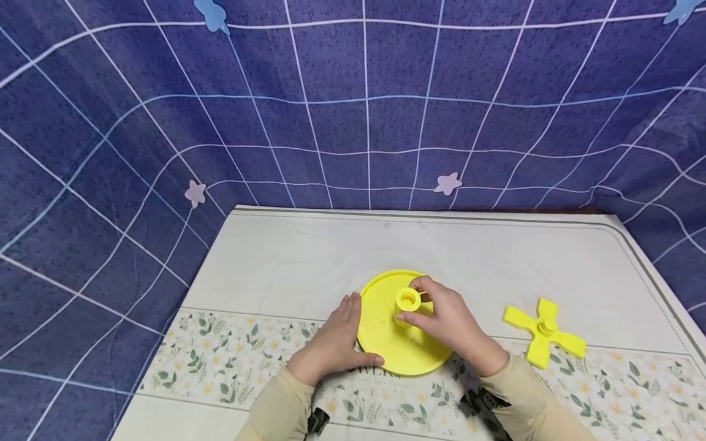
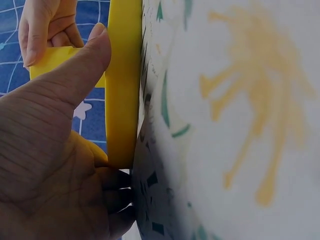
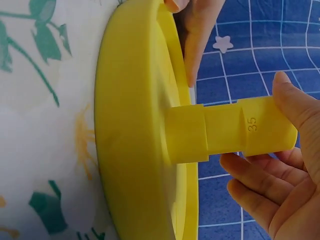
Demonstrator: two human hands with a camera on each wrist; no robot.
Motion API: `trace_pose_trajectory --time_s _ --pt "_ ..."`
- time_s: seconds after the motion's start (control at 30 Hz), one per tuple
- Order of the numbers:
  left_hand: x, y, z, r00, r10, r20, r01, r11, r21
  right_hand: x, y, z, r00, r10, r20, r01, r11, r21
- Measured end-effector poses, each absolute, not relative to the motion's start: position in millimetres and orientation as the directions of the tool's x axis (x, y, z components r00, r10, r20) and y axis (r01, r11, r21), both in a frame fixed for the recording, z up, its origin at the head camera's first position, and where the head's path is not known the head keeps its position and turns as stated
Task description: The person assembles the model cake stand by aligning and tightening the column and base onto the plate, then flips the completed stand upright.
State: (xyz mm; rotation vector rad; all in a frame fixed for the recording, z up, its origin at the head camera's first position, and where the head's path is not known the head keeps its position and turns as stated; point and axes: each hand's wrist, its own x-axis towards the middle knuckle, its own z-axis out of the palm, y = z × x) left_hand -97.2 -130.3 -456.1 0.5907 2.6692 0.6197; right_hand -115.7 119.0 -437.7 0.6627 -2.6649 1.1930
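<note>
A round yellow plate with a raised rim point(image 1: 386, 352) lies on the tablecloth in front of me. My left hand point(image 1: 337, 335) holds its left side, the thumb at the near edge and the fingers along the left edge. From the middle of the plate rises a stepped yellow post point(image 3: 186, 134). At its top is a yellow cap point(image 3: 267, 125) marked 35, which appears in the head view as a hollow cylinder point(image 1: 407, 299). My right hand point(image 1: 449, 320) pinches this cap between thumb and fingers.
To the right lies a yellow four-armed piece point(image 1: 546, 334) with a short peg in its centre. The tablecloth point(image 1: 287, 257) is white with a floral band. Behind the table's far edge hangs a blue curtain point(image 1: 342, 122) with a grid pattern and stars.
</note>
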Motion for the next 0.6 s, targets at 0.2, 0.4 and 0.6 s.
trace_pose_trajectory --time_s 0.2,0.4,0.6 --pt "-96.1 -130.3 -454.5 -0.859 0.459 -0.229 0.313 0.823 0.473 -116.2 118.1 -437.4 -0.890 -0.325 0.319 -0.456 0.612 -0.646" --pt "-97.0 -129.3 -454.9 -0.856 0.463 -0.230 0.314 0.818 0.481 -119.6 123.7 -434.8 -0.877 -0.379 0.297 -0.469 0.534 -0.704" --pt "-97.2 -130.1 -456.9 -0.859 0.456 -0.233 0.311 0.826 0.469 -124.9 127.4 -432.8 -0.810 -0.529 0.254 -0.474 0.333 -0.815"
